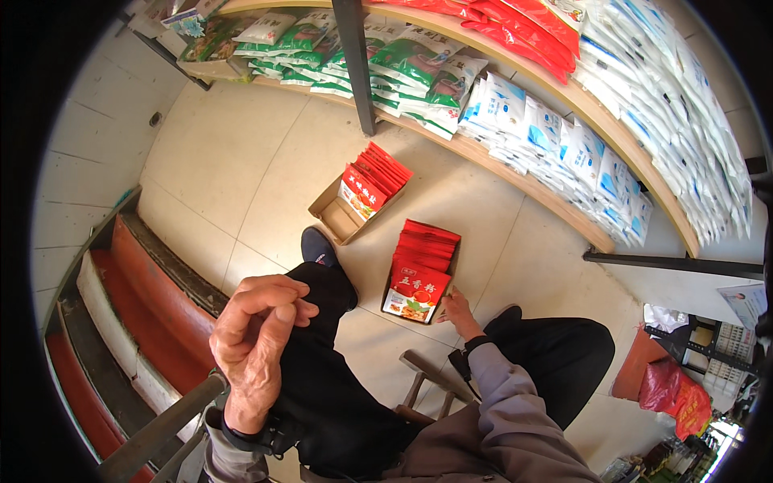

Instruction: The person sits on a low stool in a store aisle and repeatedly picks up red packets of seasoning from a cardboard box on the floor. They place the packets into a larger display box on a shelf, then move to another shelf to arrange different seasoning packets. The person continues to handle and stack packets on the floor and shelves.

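Note:
My left hand (pixel 256 347) is raised above my left thigh, its fingers curled in and the thumb close to them; no object shows in it. Down on the floor, my right hand (pixel 460 315) grips the near right corner of a cardboard box (pixel 385 288). That box is filled with a row of red spice packets (pixel 421 275), whose front packet bears writing and a food picture. Beyond it to the left stands a second open cardboard box (pixel 338 217). Red packets (pixel 375 184) lean in its far right part, and its bare bottom shows at the near left.
Low shelves (pixel 483 151) hold green-and-white bags (pixel 410 60), white-and-blue bags (pixel 543 130) and red bags (pixel 519 30). Red-brown steps (pixel 151 271) and a metal rail (pixel 163 425) are at left. A wooden stool (pixel 432 377) shows between my legs; red plastic bags (pixel 673 392) lie right.

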A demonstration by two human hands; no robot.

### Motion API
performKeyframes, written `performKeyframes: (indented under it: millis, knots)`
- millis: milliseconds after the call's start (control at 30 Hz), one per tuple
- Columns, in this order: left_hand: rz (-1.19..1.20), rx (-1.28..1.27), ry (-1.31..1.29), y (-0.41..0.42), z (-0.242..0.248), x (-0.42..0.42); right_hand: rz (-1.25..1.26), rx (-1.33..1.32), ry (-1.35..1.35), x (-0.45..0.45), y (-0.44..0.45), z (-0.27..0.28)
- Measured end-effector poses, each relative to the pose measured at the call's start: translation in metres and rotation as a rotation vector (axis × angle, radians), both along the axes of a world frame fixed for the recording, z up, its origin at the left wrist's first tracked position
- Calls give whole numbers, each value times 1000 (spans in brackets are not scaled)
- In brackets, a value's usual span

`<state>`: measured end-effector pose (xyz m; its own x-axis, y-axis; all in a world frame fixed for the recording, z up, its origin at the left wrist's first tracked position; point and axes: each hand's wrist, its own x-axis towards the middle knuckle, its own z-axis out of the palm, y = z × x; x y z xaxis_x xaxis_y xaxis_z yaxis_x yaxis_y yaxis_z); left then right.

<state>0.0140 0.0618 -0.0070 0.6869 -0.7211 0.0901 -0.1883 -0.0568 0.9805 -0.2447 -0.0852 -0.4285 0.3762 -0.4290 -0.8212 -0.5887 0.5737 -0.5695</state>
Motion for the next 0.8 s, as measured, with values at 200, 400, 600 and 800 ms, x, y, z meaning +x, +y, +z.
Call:
performKeyframes:
  millis: [200, 400, 600, 800]
  knots:
    - [-26, -9, 7, -6, -1, -1, -196, -13, 76, -30, -33, -21]
    - [-7, 18, -6, -4, 0, -2, -294, -68, 139, -39, -61, -5]
    - [-1, 22, 6, -10, 1, -4, -316, -108, 193, -49, -67, -19]
    - [34, 57, -27, -10, 1, -6, -130, -197, 355, -49, -74, -17]
